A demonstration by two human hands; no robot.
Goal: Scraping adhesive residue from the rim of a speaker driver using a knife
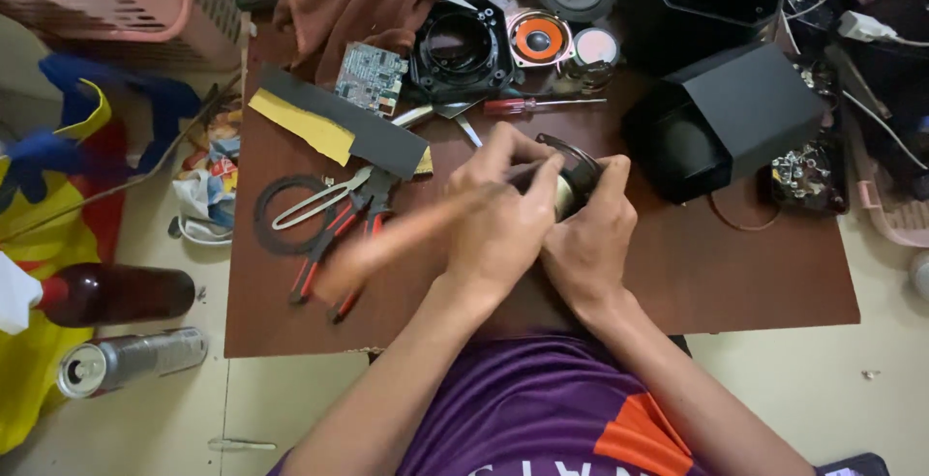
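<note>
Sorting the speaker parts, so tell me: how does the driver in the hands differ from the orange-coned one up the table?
The held speaker driver is gripped on edge between left hand and right hand, mostly hidden; the orange-coned driver lies flat, face up, untouched, cone fully showing. Both are small and round.

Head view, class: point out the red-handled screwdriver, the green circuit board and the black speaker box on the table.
red-handled screwdriver [507,105], head view, on its red handle.
green circuit board [372,76], head view, middle of the board's face.
black speaker box [745,108], head view, on its flat upper side panel.
</note>
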